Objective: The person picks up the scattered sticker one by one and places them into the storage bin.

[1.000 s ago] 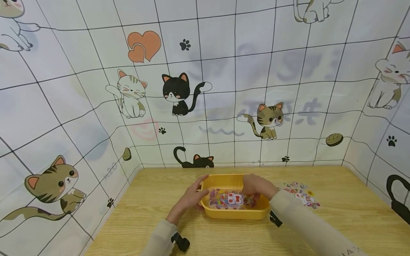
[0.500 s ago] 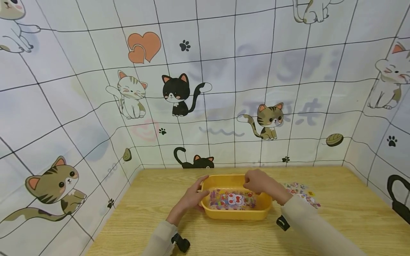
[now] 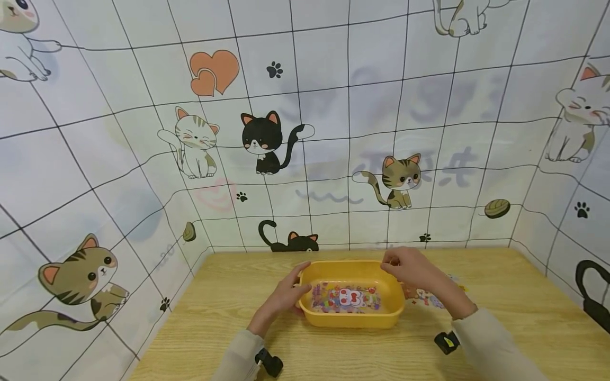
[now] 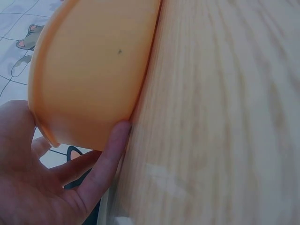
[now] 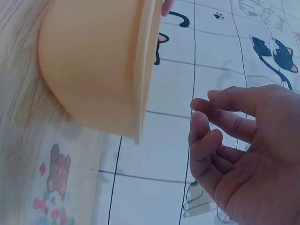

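A yellow plastic basin point(image 3: 352, 320) stands on the table. On its floor lies a colourful cartoon-printed sheet point(image 3: 350, 297) with a white bunny figure at the middle. My left hand point(image 3: 285, 292) holds the basin's left end, thumb at the rim and fingers against the outer wall; the left wrist view shows those fingers touching the orange-looking side point(image 4: 93, 79). Over the right rim hovers my right hand point(image 3: 412, 267). In the right wrist view its fingers point(image 5: 201, 145) are loosely bent, apart from the basin, and nothing shows between them.
More cartoon-printed clear sheets point(image 3: 429, 299) lie on the wooden table point(image 3: 229, 280) right of the basin, partly behind my right forearm. A wall covering with printed cats point(image 3: 329, 132) rises behind and at both sides. Something black point(image 3: 593, 296) shows at the right edge.
My right hand has risen out of the basin and moved right to above its right rim, uncovering the sheet inside. My left hand has stayed at the left end.
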